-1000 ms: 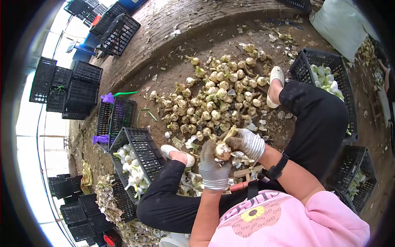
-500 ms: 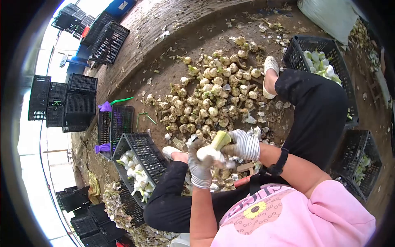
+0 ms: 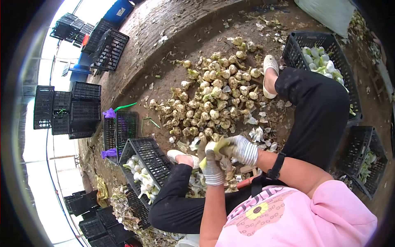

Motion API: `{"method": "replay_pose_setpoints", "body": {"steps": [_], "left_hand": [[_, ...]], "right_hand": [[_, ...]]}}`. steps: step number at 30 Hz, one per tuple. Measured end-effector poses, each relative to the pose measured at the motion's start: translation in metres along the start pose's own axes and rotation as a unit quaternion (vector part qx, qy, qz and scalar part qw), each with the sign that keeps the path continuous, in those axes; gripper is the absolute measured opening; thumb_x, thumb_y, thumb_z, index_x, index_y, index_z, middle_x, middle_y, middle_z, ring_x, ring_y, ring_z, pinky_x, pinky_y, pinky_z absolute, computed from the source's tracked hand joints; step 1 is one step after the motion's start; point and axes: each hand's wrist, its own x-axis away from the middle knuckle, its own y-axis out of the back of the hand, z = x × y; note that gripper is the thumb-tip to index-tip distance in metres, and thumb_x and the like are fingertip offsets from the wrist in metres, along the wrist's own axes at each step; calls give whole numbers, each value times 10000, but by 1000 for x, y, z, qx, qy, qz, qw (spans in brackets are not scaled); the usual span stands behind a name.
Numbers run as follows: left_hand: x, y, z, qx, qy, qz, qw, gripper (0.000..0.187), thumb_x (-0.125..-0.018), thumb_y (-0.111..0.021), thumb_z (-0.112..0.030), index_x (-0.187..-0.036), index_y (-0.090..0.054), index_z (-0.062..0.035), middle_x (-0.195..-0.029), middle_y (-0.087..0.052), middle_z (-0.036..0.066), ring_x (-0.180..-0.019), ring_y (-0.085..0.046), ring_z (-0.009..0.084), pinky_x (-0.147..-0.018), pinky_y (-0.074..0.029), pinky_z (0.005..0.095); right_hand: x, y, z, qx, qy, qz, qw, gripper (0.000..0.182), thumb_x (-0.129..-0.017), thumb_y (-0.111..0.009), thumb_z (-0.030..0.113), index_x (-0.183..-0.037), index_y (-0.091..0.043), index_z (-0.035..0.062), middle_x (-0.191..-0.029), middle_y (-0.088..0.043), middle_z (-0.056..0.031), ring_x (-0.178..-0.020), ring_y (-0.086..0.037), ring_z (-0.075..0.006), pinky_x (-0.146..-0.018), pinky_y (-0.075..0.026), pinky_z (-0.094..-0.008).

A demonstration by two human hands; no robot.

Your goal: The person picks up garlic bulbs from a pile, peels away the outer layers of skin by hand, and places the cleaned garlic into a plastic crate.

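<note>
Both my hands wear pale striped work gloves. My left hand (image 3: 212,166) is closed around a garlic bulb (image 3: 211,147), its fingers covering much of it. My right hand (image 3: 243,150) grips the yellow-green stem (image 3: 223,143) of the same bulb, close beside the left. Just beyond them, a heap of untrimmed garlic bulbs (image 3: 214,88) with dry, soiled skins lies on the ground. Below the hands are loose peelings and a red bar-like piece (image 3: 245,182) with a light wooden block (image 3: 247,169), partly hidden by my clothing.
By my left leg, a black crate (image 3: 150,158) holds cleaned white garlic. Another crate (image 3: 319,40) with cleaned bulbs stands beyond my right knee; a third (image 3: 358,142) sits at far right. Stacked black crates (image 3: 84,108) and a peelings pile (image 3: 125,208) lie leftward.
My left hand has shifted right and closed up around the bulb, nearer my right hand. The bulb is now mostly covered. My view has tilted slightly.
</note>
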Motion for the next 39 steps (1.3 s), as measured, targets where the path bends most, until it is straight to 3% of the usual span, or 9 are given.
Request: {"method": "replay_pose_setpoints", "body": {"steps": [5,7,12,17,20,26,29,31,39], "left_hand": [[-16,31,-47,262,73,-41,961,544,-762,-523,-573,-987,-548,-79,-819,-605,92,-621,-594,223,-481,-480,330],[-18,44,-57,243,60,-104,963,583,-757,-495,-620,-990,-553,-89,-789,-603,82,-603,-594,223,-474,-479,325],[16,22,-27,-36,-90,9,995,1003,-646,-334,-836,-1342,-330,-114,-1288,-383,142,-1185,-377,267,-951,-359,390],[18,18,-42,-166,-154,25,974,519,-754,-711,-224,-1186,-506,-21,-1112,-566,105,-994,-541,200,-844,-435,316],[7,5,-76,-522,-319,49,789,234,-639,-706,-30,-858,-627,-7,-830,-637,119,-797,-602,258,-768,-446,333],[5,1,-67,-630,-371,68,679,127,-676,-666,-16,-795,-622,-30,-699,-624,97,-628,-594,228,-617,-464,337],[8,-2,-68,-445,-230,51,864,63,-734,-619,-13,-795,-612,-24,-668,-609,85,-556,-570,170,-516,-448,302],[-13,35,-56,-169,35,2,985,45,-794,-559,-15,-833,-577,-5,-688,-592,88,-573,-580,154,-504,-479,256],[-11,41,-50,54,92,37,994,121,-791,-571,-56,-905,-535,-35,-798,-620,90,-681,-639,231,-590,-562,355]], "right_hand": [[-26,57,21,-317,-3,-118,941,211,-827,-602,123,-1007,-591,14,-875,-641,-119,-696,-638,-201,-520,-528,-297],[-11,35,39,28,4,3,1000,382,-789,-652,153,-1110,-535,-19,-895,-639,-140,-755,-635,-211,-576,-532,-286],[1,-16,15,121,14,137,983,687,-726,-727,279,-1265,-399,7,-1093,-569,-122,-969,-550,-173,-803,-470,-284],[1,-3,32,71,-6,73,995,546,-760,-698,282,-1162,-473,-11,-1000,-581,-77,-872,-552,-123,-729,-479,-257],[0,-4,34,110,-41,75,990,491,-766,-688,254,-1137,-482,6,-933,-586,-56,-779,-537,-106,-653,-466,-241],[0,-2,30,251,-25,85,964,426,-772,-678,173,-1121,-487,19,-944,-587,-79,-824,-533,-96,-689,-472,-245],[3,1,30,178,-12,120,977,432,-765,-692,192,-1112,-496,25,-984,-579,-68,-868,-525,-91,-730,-467,-241],[6,0,33,62,-1,187,980,483,-757,-703,241,-1146,-499,42,-1070,-553,-65,-953,-512,-109,-796,-453,-257],[2,3,23,43,-83,141,986,602,-775,-678,246,-1273,-410,43,-1011,-576,-52,-785,-525,-93,-673,-453,-222]]}}
